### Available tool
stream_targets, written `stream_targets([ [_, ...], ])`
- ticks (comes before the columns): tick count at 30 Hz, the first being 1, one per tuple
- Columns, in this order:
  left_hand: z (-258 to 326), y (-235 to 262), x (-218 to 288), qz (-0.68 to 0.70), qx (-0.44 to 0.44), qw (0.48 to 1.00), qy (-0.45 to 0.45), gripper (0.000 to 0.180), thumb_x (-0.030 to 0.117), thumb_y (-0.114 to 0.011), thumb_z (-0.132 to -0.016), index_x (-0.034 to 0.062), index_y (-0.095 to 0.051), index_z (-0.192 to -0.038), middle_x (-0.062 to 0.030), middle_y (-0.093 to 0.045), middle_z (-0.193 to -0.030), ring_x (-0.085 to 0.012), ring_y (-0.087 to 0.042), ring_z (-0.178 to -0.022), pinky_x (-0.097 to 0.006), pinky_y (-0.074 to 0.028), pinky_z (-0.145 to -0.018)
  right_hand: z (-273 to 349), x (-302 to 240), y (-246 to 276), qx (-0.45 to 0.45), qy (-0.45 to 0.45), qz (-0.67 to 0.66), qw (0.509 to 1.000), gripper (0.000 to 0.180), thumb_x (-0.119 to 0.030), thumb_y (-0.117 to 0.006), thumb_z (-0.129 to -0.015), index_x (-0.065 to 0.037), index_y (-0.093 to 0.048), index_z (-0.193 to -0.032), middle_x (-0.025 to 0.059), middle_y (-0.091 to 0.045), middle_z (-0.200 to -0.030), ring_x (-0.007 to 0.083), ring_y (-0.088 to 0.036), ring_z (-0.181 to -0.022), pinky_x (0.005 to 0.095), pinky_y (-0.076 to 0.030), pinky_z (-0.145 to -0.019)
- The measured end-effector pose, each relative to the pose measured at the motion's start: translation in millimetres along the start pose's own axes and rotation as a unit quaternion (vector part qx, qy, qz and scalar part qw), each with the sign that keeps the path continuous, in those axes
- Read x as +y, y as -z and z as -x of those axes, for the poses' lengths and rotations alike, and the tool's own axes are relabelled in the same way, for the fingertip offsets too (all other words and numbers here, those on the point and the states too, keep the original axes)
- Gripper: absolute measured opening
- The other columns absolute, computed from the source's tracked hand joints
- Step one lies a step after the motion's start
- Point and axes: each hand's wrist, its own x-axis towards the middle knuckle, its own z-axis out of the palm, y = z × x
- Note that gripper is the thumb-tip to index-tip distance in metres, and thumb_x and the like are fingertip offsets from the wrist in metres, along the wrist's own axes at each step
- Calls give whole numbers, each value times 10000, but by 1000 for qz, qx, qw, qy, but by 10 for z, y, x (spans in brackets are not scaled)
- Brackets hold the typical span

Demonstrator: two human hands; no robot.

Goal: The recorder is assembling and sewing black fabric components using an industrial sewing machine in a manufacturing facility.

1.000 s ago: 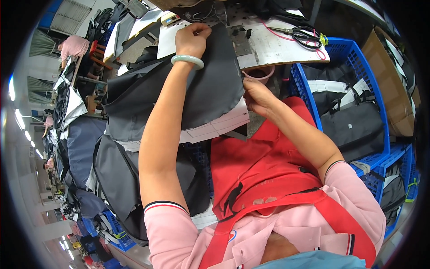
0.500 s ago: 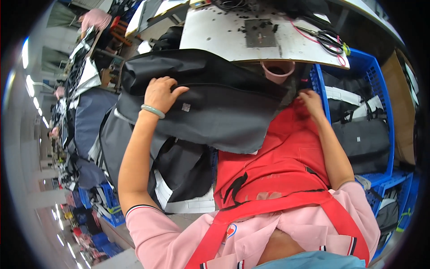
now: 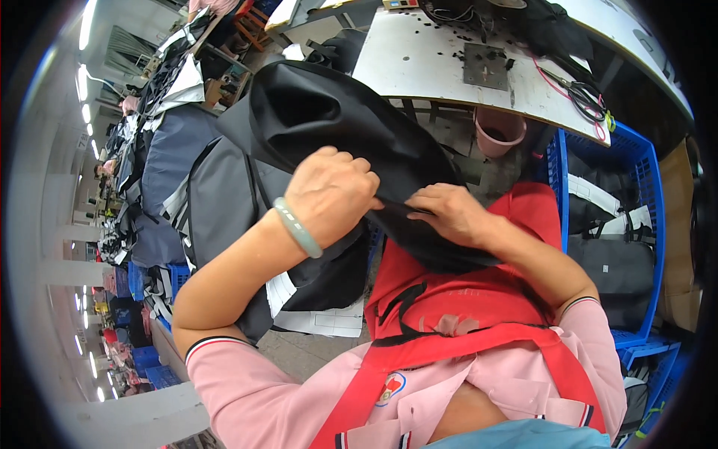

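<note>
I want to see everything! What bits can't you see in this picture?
Head view only:
- Left hand: fingertips curl into the black fabric, hidden.
- Right hand: fingertips tucked under the fabric fold.
- Blue crate: far side cut by the dark rim.
- Scissors on the table: too small for detail.

Black fabric (image 3: pixel 336 127) against a red apron (image 3: pixel 479 292), amid greys and blues.

The bunched fabric is plain black, unpatterned, as are the darker pieces heaped at the left, where slate-grey panels (image 3: pixel 224 202) lie among them. The bracelet (image 3: pixel 298 227) on the left wrist is pale jade green. The apron is bright red with black markings; the shirt (image 3: pixel 254 396) under it is pink, its cuffs trimmed in dark and white stripes. The worktop (image 3: pixel 419 60) is off-white, speckled with dark spots. A pink bucket (image 3: pixel 499 129) sits below it, a bright blue crate (image 3: pixel 636 150) holds black and grey bags, and a thin pink cord (image 3: pixel 557 78) crosses the worktop.
</note>
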Motion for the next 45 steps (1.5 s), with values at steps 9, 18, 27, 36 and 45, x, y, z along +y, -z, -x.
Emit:
stream_targets([
  [9, 255, 534, 199, 131, -17, 991, 21, 125, 125, -660, -816, 35, -640, -901, -117, -607, -820, -329, -605, -784, -422, -475, -688, -261, 711, 1340, -25, 83, 190, 978, 133, -129, -685, -807, -83, -680, -932, 56, -662, -938, 280, -599, -935, 366, -444, -898],
  [18, -656, -182, 340, 331, 98, 936, -61, 160, 168, -722, -787, 32, -683, -863, -137, -653, -813, -320, -631, -738, -369, -501, -651, 196, -206, 874, -95, -91, -193, 972, 300, -200, -718, -857, 14, -619, -1043, 100, -628, -853, 172, -599, -819, 317, -481, -770],
  [27, -1065, -485, -65, 313, 125, 933, -122, 238, -41, -551, -834, 14, -663, -1037, -113, -645, -1001, -307, -603, -952, -349, -469, -862, 578, 120, 1378, -94, -196, -250, 944, 301, -268, -694, -884, 12, -586, -864, -14, -444, -757, 72, -410, -751, 261, -381, -667],
  [36, -1202, -360, -42, 473, -29, 875, -103, 132, 63, -638, -866, -64, -622, -832, -118, -614, -929, -267, -582, -1155, -334, -454, -938, 635, 356, 1745, -104, -249, -264, 926, 247, -232, -680, -882, 5, -642, -941, -29, -588, -890, 65, -503, -844, 226, -427, -790],
  [45, -1502, -47, 49, 499, -42, 860, -101, 227, 193, -646, -908, -31, -676, -882, -43, -612, -817, -117, -558, -771, -261, -446, -730, 153, -343, 1687, -46, -210, -113, 970, 291, -210, -650, -899, 38, -633, -1050, 103, -645, -877, 125, -561, -854, 289, -461, -809],
])
